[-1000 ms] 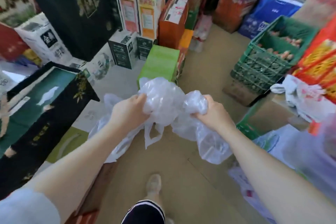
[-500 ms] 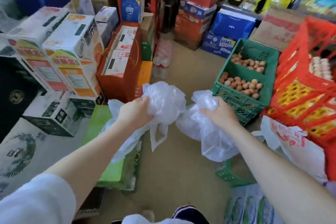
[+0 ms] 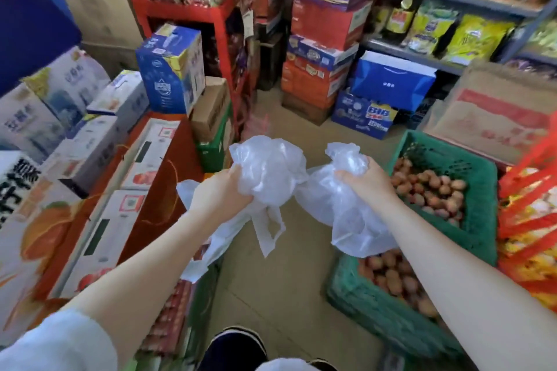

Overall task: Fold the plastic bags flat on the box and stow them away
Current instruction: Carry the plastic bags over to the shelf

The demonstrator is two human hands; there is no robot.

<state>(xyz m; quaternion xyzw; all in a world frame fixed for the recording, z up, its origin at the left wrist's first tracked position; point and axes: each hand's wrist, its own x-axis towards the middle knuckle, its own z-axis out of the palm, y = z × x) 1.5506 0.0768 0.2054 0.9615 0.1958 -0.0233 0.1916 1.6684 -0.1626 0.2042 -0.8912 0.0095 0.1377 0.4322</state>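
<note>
I hold a crumpled bunch of clear plastic bags [image 3: 268,175] in front of me, above the floor. My left hand [image 3: 220,193] grips the left part of the bunch, and loose ends and a handle strip hang below it. My right hand [image 3: 366,181] clutches the right part, which sags down over the egg crate. The bags are scrunched, not flat. A red-orange box [image 3: 162,190] with white cartons lying in it stands just left of my left hand.
A green crate of eggs [image 3: 479,190] sits on the floor at the right, with red crates [image 3: 530,220] beyond it. Stacked cartons line the left side and the back. Shelves of packaged goods [image 3: 452,27] rise at the far right. A narrow strip of floor [image 3: 280,289] runs ahead.
The view has swung right and forward along the aisle; the egg crate is now close under my right arm. Both hands keep their hold on the bags, slightly farther apart.
</note>
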